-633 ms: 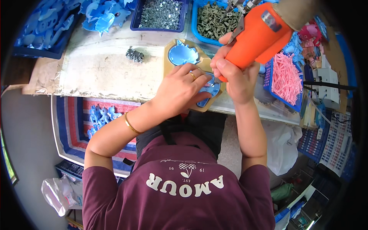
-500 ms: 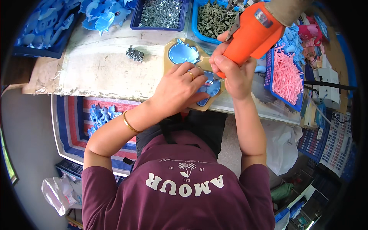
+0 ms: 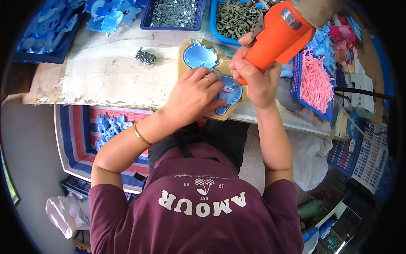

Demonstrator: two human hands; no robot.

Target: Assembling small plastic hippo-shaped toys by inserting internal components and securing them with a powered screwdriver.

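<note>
The blue shell [image 3: 231, 97] was seated in the tan holder [image 3: 181, 63]. As before, the orange driver [image 3: 277, 36] was clasped by the right hand [image 3: 260, 84], fingers curled; the left hand [image 3: 192, 91], fingers bent, was laid across, any hold hidden. Open surface [image 3: 105, 72] was seen leftward, to the near edge.

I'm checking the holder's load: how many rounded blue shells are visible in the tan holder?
2. In the tan holder, the far shell and the near shell, partly covered by the left hand. More may be hidden under it.
</note>
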